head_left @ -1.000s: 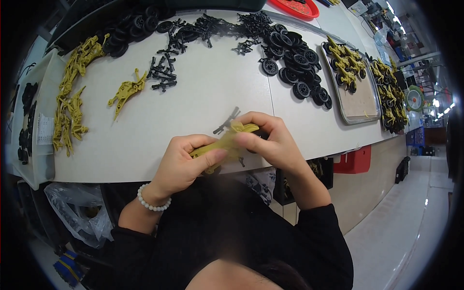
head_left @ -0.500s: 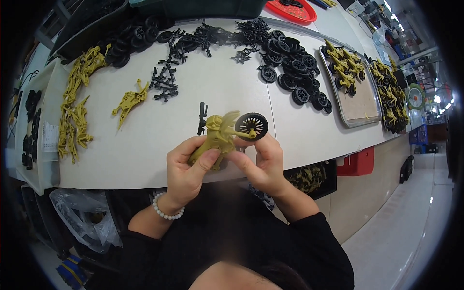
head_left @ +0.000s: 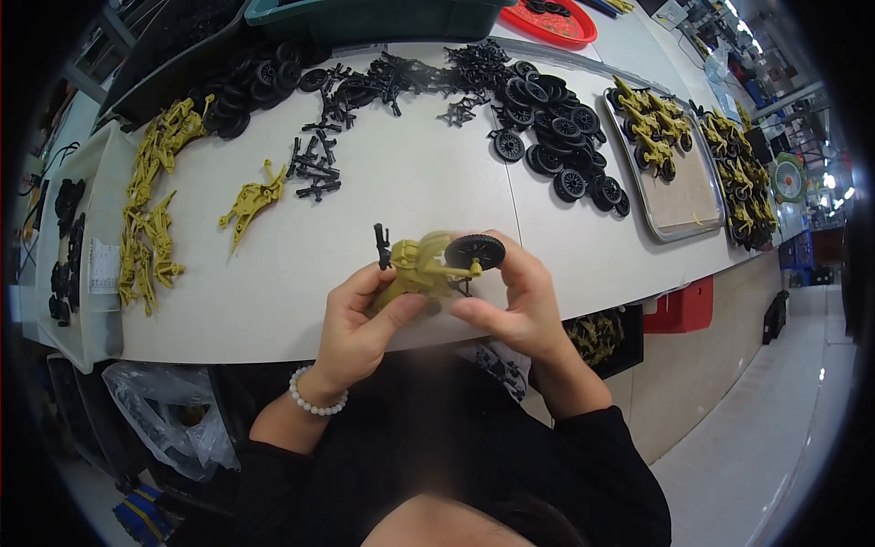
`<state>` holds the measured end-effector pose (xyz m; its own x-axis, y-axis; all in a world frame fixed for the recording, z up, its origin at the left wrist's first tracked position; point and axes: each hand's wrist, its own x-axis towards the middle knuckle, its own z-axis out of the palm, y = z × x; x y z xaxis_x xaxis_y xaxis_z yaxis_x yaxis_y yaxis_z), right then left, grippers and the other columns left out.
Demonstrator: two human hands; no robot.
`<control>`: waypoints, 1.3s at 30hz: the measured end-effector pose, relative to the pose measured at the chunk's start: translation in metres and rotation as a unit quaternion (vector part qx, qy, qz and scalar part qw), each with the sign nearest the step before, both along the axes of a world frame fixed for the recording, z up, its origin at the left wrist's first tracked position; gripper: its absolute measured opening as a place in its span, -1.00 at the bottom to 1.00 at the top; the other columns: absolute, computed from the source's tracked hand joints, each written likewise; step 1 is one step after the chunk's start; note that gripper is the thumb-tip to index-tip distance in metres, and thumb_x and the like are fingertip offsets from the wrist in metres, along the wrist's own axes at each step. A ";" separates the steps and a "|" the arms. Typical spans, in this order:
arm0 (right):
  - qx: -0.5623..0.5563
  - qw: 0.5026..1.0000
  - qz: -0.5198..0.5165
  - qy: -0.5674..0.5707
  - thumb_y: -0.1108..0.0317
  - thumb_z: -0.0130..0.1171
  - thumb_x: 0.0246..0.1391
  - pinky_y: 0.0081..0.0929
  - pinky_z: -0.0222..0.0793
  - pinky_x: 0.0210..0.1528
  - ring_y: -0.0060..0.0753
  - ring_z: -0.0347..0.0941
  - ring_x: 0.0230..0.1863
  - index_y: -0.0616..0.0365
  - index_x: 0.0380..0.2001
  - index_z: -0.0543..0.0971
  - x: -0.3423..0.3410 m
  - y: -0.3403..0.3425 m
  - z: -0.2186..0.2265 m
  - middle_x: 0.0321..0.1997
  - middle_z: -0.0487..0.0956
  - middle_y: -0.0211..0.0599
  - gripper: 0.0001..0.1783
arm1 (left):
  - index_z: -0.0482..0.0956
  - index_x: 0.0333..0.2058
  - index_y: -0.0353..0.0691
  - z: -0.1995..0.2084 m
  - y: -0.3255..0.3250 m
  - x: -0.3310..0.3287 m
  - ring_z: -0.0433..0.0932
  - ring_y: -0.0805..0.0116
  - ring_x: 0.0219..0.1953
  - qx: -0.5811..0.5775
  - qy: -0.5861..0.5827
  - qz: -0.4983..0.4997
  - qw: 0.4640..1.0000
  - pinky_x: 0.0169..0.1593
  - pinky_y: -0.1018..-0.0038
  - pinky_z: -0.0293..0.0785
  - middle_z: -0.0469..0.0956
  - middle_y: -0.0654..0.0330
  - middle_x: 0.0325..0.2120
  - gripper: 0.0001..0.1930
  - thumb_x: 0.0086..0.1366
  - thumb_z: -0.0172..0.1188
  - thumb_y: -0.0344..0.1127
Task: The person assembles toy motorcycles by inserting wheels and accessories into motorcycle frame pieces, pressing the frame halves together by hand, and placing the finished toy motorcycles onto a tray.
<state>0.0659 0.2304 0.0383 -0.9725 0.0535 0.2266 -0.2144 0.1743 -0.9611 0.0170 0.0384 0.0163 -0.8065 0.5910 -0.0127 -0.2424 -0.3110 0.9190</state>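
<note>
In front of my chest, near the table's front edge, is a yellow toy motorcycle body [head_left: 415, 271], slightly blurred. My left hand [head_left: 363, 321] is closed round its near left part, thumb on top. A black spoked wheel [head_left: 476, 252] sits beside the end of a yellow arm on the body's right. My right hand [head_left: 524, 296] has its fingers curled behind that wheel; its thumb is held apart under the body. A black handlebar piece [head_left: 382, 246] stands at the body's left, by my left fingertips; I cannot tell whether it is joined on.
Beyond my hands lie one yellow body [head_left: 249, 204], black handlebars [head_left: 314, 169] and a pile of black wheels [head_left: 565, 132]. More yellow bodies [head_left: 146, 228] lie left, beside a white bin [head_left: 100, 310]. At right, a metal tray [head_left: 679, 205] carries wheeled yellow toys; a red container [head_left: 679, 307] is below.
The motorcycle body and its wheel have come slightly nearer and tilted, so the wheel looks flatter. My right thumb has moved off the body. The handlebar piece has shifted nearer my left fingers.
</note>
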 end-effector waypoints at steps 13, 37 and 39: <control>0.014 1.000 0.011 0.013 0.37 0.43 -0.15 -0.66 0.38 -0.31 -0.57 0.50 -0.34 0.25 -0.30 0.63 -0.009 0.001 0.012 -0.36 0.59 -0.33 -0.69 | 0.51 -0.11 -0.38 0.004 0.007 -0.001 0.56 0.49 -0.28 -0.091 0.137 -0.016 0.986 -0.19 0.56 0.46 0.61 0.15 -0.31 -0.75 0.22 0.20 -0.52; -0.172 0.978 0.042 -0.109 0.31 0.47 -0.18 -0.56 0.32 -0.10 -0.50 0.42 -0.17 0.26 -0.24 0.57 -0.008 -0.004 0.003 -0.18 0.51 -0.28 -0.58 | 0.58 -0.12 -0.39 -0.003 0.007 0.005 0.50 0.61 -0.30 -0.021 0.014 -0.045 0.999 -0.24 0.67 0.42 0.60 0.29 -0.33 -0.77 0.23 0.21 -0.51; -0.170 0.957 0.104 -0.209 0.22 0.50 -0.20 -0.51 0.35 0.01 -0.44 0.47 -0.11 0.28 -0.14 0.56 -0.011 0.004 0.016 -0.12 0.54 -0.22 -0.45 | 0.59 -0.14 -0.38 0.001 0.006 0.004 0.50 0.62 -0.34 -0.027 -0.003 -0.047 0.999 -0.27 0.67 0.42 0.60 0.30 -0.37 -0.78 0.22 0.24 -0.49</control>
<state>0.0545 0.2343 0.0543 -0.9721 -0.1502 -0.1803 0.2048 -0.1685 -0.9642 0.0207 0.0443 0.0173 -0.7478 0.6619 -0.0513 -0.2743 -0.2377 0.9318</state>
